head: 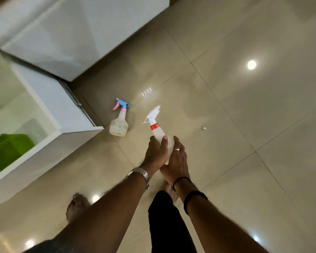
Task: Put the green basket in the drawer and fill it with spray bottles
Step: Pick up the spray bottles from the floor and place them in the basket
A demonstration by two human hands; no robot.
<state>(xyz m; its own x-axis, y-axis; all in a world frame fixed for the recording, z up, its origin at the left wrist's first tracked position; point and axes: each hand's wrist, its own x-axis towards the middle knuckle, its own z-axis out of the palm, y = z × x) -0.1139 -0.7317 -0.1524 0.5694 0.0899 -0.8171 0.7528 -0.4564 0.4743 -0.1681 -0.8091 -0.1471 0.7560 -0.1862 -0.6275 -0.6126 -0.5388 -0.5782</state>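
A white spray bottle with a red collar (156,127) is held above the floor, nozzle pointing away from me. My left hand (155,152) and my right hand (177,157) are both wrapped around its body, hiding the lower part. A second spray bottle with a blue and pink trigger head (119,123) lies on the tiles to the left of it, near the drawer's corner. The green basket (6,149) sits inside the open white drawer (49,141) at the left edge.
White cabinet fronts (76,37) run along the upper left. Glossy beige floor tiles (235,115) spread to the right, with a small white scrap (204,128) lying on them. My bare feet and a dark trouser leg (164,221) are below the hands.
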